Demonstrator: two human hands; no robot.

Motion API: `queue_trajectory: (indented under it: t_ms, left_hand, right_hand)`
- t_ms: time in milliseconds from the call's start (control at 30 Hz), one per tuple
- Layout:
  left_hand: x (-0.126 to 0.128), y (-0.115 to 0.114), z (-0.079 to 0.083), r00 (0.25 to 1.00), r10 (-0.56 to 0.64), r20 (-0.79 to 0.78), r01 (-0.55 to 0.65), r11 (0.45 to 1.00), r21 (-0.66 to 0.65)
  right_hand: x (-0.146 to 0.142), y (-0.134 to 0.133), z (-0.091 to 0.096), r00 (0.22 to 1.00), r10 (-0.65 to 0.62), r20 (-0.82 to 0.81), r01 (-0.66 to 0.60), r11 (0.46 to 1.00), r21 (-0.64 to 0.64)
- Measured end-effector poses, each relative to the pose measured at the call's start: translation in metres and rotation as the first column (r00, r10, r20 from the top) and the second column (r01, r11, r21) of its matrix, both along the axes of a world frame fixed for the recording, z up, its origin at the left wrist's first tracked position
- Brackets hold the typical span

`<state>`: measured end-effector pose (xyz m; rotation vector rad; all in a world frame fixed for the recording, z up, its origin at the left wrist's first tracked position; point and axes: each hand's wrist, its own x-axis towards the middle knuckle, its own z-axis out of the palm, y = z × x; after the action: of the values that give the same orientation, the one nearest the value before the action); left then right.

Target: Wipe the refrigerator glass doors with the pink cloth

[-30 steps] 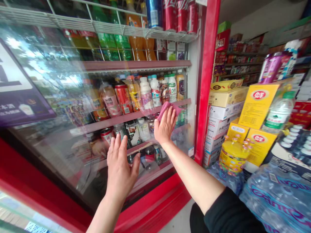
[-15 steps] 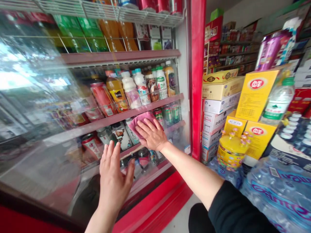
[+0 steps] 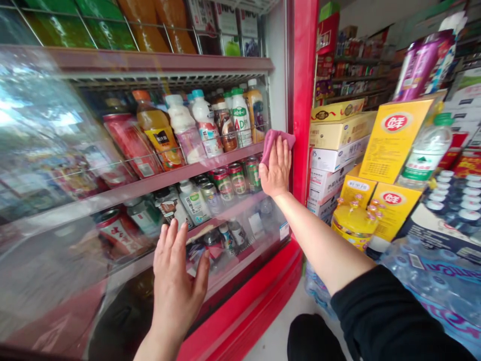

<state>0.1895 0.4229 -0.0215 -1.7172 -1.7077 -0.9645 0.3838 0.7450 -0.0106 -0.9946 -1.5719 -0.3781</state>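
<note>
My right hand (image 3: 277, 168) presses a pink cleaning cloth (image 3: 281, 136) flat against the glass door (image 3: 259, 220) of a red drinks fridge. The cloth sits at the right side of the glass, next to the red frame (image 3: 303, 115). Much of it shows above and around my fingers. My left hand (image 3: 176, 281) is raised before the lower part of the glass, fingers spread and nothing in it. Whether it touches the glass I cannot tell. Behind the glass, bottles (image 3: 205, 123) and cans (image 3: 236, 178) stand on shelves with pinkish front edges.
Stacked cartons (image 3: 334, 155) rise right of the fridge. Beside them are yellow boxes (image 3: 398, 140), a yellow tub (image 3: 353, 228) and a green-capped bottle (image 3: 428, 150). Shrink-wrapped water bottles (image 3: 432, 281) sit low on the right. Reflections cover the left of the glass.
My right hand has slid the cloth across the glass to the right and upward, up to the frame. My left hand keeps nearly the same place in view. The view has shifted slightly.
</note>
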Motion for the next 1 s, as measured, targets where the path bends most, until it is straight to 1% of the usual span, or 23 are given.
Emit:
queue_trajectory:
  t_ms: [100,200,267,333,367,433,533,633,767,833,900,933,1000]
  left_hand:
    - [-0.003,-0.002,-0.002,1.0,0.003,0.017,-0.003,1.0,0.006]
    - [-0.008,-0.007,-0.005,1.0,0.006,0.031,-0.007,1.0,0.014]
    - [-0.012,-0.013,-0.006,0.999,0.01,0.04,-0.011,1.0,0.019]
    - [-0.018,-0.02,-0.008,0.998,0.022,0.052,-0.023,0.999,0.026]
    - [-0.02,-0.024,-0.008,0.998,0.029,0.06,-0.031,0.999,0.032]
    - [-0.026,-0.033,-0.007,0.996,0.043,0.075,-0.046,0.998,0.047]
    - [-0.035,-0.049,-0.003,0.994,0.06,0.091,-0.067,0.995,0.074]
    - [-0.047,-0.068,0.003,0.992,0.082,0.1,-0.093,0.989,0.114]
    - [-0.063,-0.098,0.011,0.985,0.126,0.116,-0.143,0.979,0.148]
    - [-0.07,-0.11,0.013,0.982,0.146,0.122,-0.164,0.974,0.157]
    - [-0.075,-0.12,0.017,0.979,0.162,0.125,-0.181,0.969,0.167]
    - [-0.076,-0.124,0.018,0.978,0.168,0.123,-0.188,0.967,0.17]
    - [-0.077,-0.132,0.022,0.977,0.179,0.118,-0.198,0.965,0.173]
  right_hand:
    - [0.006,0.009,-0.021,0.992,-0.024,-0.121,0.018,0.999,-0.051]
    - [-0.005,0.004,-0.039,0.96,-0.042,-0.277,0.005,0.991,-0.133]
    - [-0.022,-0.008,-0.045,0.906,-0.095,-0.411,0.011,0.979,-0.201]
    - [-0.045,-0.025,-0.048,0.843,-0.15,-0.516,0.019,0.968,-0.25]
    - [-0.058,-0.036,-0.048,0.826,-0.157,-0.541,0.017,0.967,-0.255]
    - [-0.085,-0.063,-0.048,0.832,-0.129,-0.539,0.0,0.972,-0.233]
    - [-0.125,-0.11,-0.042,0.879,-0.031,-0.475,-0.05,0.986,-0.156]
    - [-0.161,-0.159,-0.029,0.918,0.075,-0.39,-0.111,0.991,-0.07]
    - [-0.205,-0.218,-0.008,0.945,0.192,-0.266,-0.199,0.98,-0.001]
    - [-0.225,-0.243,-0.004,0.952,0.273,-0.14,-0.269,0.962,0.043]
    - [-0.241,-0.26,-0.002,0.927,0.372,0.047,-0.374,0.923,0.089]
    - [-0.246,-0.264,-0.002,0.896,0.417,0.15,-0.434,0.895,0.101]
    - [-0.246,-0.264,0.002,0.801,0.483,0.354,-0.544,0.833,0.095]
